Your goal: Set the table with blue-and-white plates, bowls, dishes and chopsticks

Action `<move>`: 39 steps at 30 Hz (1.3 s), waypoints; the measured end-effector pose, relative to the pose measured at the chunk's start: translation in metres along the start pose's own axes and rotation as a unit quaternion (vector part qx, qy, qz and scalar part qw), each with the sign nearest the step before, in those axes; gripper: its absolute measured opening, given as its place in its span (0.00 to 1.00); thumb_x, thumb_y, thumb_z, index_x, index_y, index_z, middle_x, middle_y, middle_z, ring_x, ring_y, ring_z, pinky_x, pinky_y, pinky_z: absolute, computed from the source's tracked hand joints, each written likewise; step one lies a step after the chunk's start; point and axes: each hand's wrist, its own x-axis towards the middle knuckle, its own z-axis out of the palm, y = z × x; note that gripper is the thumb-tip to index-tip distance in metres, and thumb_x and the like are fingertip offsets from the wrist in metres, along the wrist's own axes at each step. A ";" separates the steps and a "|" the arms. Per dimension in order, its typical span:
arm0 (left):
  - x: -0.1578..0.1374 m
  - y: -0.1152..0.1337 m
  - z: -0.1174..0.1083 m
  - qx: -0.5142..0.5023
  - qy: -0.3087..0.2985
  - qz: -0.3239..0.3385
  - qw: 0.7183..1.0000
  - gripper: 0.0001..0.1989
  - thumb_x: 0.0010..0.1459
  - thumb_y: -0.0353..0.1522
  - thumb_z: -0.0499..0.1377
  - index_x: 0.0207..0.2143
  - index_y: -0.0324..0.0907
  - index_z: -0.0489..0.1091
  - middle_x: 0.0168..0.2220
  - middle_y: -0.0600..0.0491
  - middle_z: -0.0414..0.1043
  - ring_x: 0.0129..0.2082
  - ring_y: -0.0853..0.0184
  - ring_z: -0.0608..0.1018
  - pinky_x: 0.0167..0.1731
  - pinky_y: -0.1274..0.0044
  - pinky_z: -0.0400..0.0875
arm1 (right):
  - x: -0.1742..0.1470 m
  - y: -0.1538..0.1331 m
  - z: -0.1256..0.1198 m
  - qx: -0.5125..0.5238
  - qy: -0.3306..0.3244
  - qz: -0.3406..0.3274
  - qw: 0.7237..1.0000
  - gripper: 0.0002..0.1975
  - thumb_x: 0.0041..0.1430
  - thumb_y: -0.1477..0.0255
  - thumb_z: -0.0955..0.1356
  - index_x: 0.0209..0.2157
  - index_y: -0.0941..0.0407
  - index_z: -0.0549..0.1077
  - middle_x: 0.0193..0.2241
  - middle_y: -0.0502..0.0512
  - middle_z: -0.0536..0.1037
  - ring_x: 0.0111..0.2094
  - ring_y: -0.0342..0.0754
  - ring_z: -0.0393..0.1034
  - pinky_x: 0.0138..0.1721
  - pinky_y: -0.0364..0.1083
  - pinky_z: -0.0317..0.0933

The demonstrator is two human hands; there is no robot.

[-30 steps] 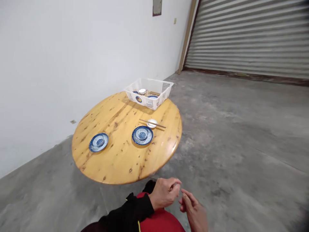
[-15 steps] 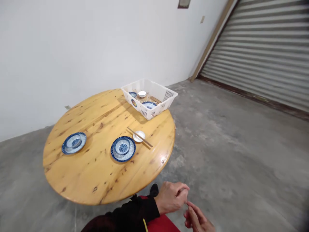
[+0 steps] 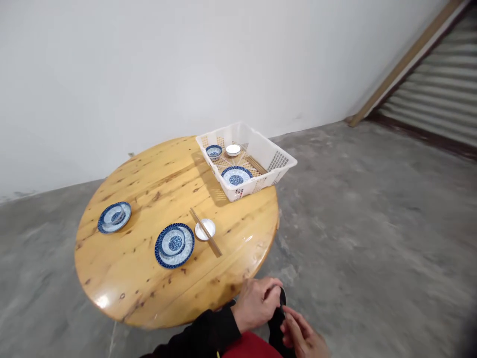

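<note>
My left hand (image 3: 257,303) is curled closed just off the table's near right edge. Right beside it, my right hand (image 3: 304,339) pinches with thumb and forefinger at the left hand's fingers. Whatever they hold, if anything, is too small to make out. The closest dishes on the table are a blue-rimmed plate (image 3: 167,262) with a matching bowl (image 3: 174,242) on it, and a small white dish (image 3: 210,226) with a pair of chopsticks (image 3: 214,245) laid across it.
On the round wooden table (image 3: 141,288), another blue-rimmed plate (image 3: 122,223) carries a bowl (image 3: 113,215) at left. A white plastic basket (image 3: 279,151) at the back holds a blue-patterned bowl (image 3: 213,152), white dishes (image 3: 233,149), a plate (image 3: 237,175) and chopsticks (image 3: 257,165). A wall stands behind.
My view has turned right and come nearer the table, so the basket looks larger. Both hands keep the same closed pose together, and the dishes stay in place.
</note>
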 end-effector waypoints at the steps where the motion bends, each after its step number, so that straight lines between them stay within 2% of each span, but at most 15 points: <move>1: 0.010 0.003 0.002 -0.002 0.017 -0.009 1.000 0.17 0.65 0.33 0.50 0.46 0.43 0.78 0.25 0.56 0.77 0.22 0.71 0.74 0.29 0.80 0.71 | 0.014 -0.008 -0.007 -0.006 -0.008 -0.013 1.000 0.34 0.41 0.42 0.68 0.39 0.56 0.77 0.20 0.51 0.76 0.20 0.48 0.70 0.25 0.47 0.66; 6: 0.061 0.030 0.011 -0.014 0.132 -0.055 0.990 0.17 0.66 0.34 0.49 0.46 0.42 0.77 0.26 0.55 0.77 0.20 0.71 0.74 0.28 0.80 0.71 | 0.086 -0.068 -0.049 -0.002 -0.061 -0.086 0.994 0.34 0.41 0.41 0.69 0.37 0.57 0.76 0.19 0.50 0.73 0.18 0.46 0.66 0.22 0.46 0.63; 11: 0.102 0.050 0.025 -0.021 0.263 -0.088 0.961 0.17 0.67 0.36 0.49 0.46 0.40 0.76 0.26 0.54 0.76 0.20 0.72 0.74 0.26 0.80 0.69 | 0.143 -0.124 -0.087 -0.014 -0.145 -0.146 0.978 0.32 0.46 0.42 0.69 0.36 0.59 0.76 0.19 0.51 0.73 0.18 0.46 0.66 0.22 0.45 0.63; 14: 0.115 0.055 0.029 -0.013 0.316 -0.101 0.943 0.17 0.66 0.35 0.49 0.46 0.39 0.75 0.25 0.55 0.75 0.19 0.73 0.73 0.25 0.81 0.69 | 0.168 -0.148 -0.098 -0.028 -0.186 -0.153 0.970 0.32 0.47 0.43 0.69 0.36 0.59 0.76 0.19 0.52 0.73 0.17 0.45 0.66 0.21 0.45 0.63; 17: 0.123 0.061 0.018 0.004 0.351 -0.122 0.928 0.18 0.66 0.36 0.49 0.47 0.39 0.75 0.25 0.55 0.75 0.20 0.73 0.74 0.25 0.81 0.69 | 0.187 -0.171 -0.099 -0.032 -0.226 -0.176 0.957 0.30 0.51 0.45 0.69 0.36 0.59 0.76 0.20 0.51 0.73 0.18 0.45 0.66 0.21 0.45 0.64; 20: 0.136 0.071 -0.015 0.032 0.365 -0.125 0.922 0.17 0.67 0.37 0.50 0.47 0.40 0.75 0.27 0.55 0.76 0.21 0.73 0.75 0.26 0.81 0.69 | 0.204 -0.199 -0.097 -0.033 -0.252 -0.217 0.942 0.26 0.55 0.48 0.68 0.37 0.58 0.77 0.20 0.51 0.73 0.18 0.44 0.67 0.21 0.44 0.64; 23: 0.158 0.078 -0.062 0.081 0.377 -0.108 0.916 0.16 0.66 0.36 0.50 0.48 0.41 0.74 0.28 0.55 0.77 0.21 0.73 0.76 0.27 0.81 0.69 | 0.222 -0.234 -0.096 -0.042 -0.254 -0.261 0.930 0.23 0.57 0.50 0.69 0.37 0.57 0.77 0.21 0.51 0.74 0.18 0.43 0.67 0.22 0.43 0.65; 27: 0.204 0.084 -0.130 0.177 0.377 -0.083 0.906 0.13 0.65 0.35 0.52 0.45 0.43 0.75 0.29 0.55 0.79 0.25 0.71 0.78 0.30 0.80 0.68 | 0.243 -0.293 -0.099 -0.068 -0.229 -0.323 0.916 0.20 0.59 0.53 0.69 0.37 0.56 0.78 0.22 0.51 0.75 0.19 0.43 0.67 0.22 0.43 0.65; 31: 0.260 0.091 -0.189 0.265 0.359 -0.100 0.889 0.13 0.65 0.33 0.52 0.37 0.42 0.76 0.29 0.53 0.79 0.28 0.68 0.79 0.33 0.79 0.65 | 0.255 -0.358 -0.093 -0.116 -0.205 -0.394 0.888 0.17 0.59 0.55 0.69 0.34 0.55 0.78 0.22 0.51 0.75 0.19 0.43 0.67 0.22 0.42 0.64; 35: 0.321 0.090 -0.229 0.307 0.338 -0.145 0.878 0.16 0.66 0.33 0.50 0.33 0.40 0.76 0.28 0.49 0.79 0.32 0.64 0.80 0.36 0.76 0.67 | 0.274 -0.421 -0.063 -0.187 -0.197 -0.453 0.849 0.17 0.61 0.57 0.67 0.27 0.55 0.76 0.21 0.51 0.75 0.19 0.43 0.67 0.23 0.42 0.63; 39: 0.374 0.072 -0.250 0.333 0.315 -0.203 0.865 0.16 0.67 0.34 0.49 0.38 0.38 0.76 0.31 0.46 0.80 0.39 0.60 0.81 0.44 0.73 0.69 | 0.322 -0.473 -0.007 -0.286 -0.192 -0.467 0.814 0.15 0.63 0.64 0.65 0.27 0.56 0.75 0.22 0.53 0.77 0.21 0.45 0.70 0.28 0.43 0.64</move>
